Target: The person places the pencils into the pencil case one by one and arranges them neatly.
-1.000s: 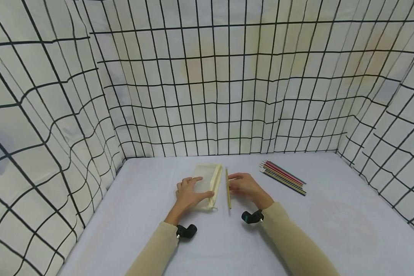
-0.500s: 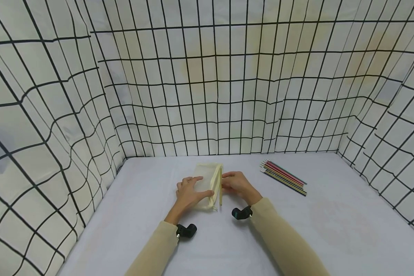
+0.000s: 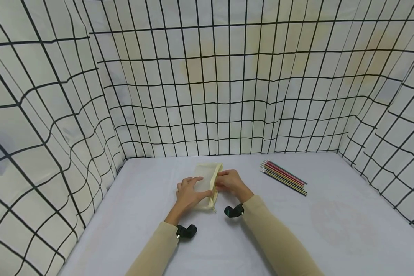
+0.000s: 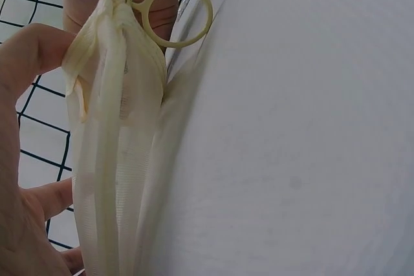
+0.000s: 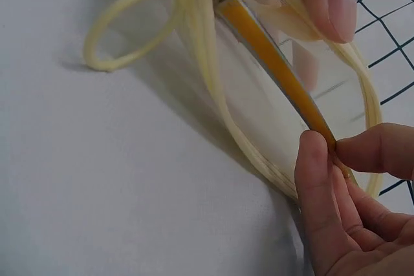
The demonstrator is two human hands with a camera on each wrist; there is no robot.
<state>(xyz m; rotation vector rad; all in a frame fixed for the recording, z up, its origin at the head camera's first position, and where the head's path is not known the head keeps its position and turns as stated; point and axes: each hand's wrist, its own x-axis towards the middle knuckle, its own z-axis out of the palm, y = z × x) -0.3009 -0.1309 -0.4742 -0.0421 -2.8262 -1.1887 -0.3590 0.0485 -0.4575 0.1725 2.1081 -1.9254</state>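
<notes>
A cream, see-through zip pouch (image 3: pixel 202 187) lies on the white table, its mouth spread toward the right. My left hand (image 3: pixel 188 194) grips it, the thumb hooked at the rim of the mouth and the fingers over its far side. My right hand (image 3: pixel 232 182) pinches a yellow striped pencil (image 5: pixel 275 59) between thumb and fingers. In the right wrist view the pencil lies lengthwise within the open mouth, its flat end near the corner with the zip's ring pull (image 5: pixel 97 37). From the head camera the right fingers mostly hide the pencil.
Several pencils (image 3: pixel 284 177) in red, green, yellow and black lie side by side at the back right of the table. White walls with a black grid (image 3: pixel 234 115) close off the back and both sides. Each wrist wears a small black camera (image 3: pixel 187 231).
My right hand has moved left, bringing the pencil from beside the pouch into its mouth. My left hand stays in place on the pouch. The other pencils have not moved.
</notes>
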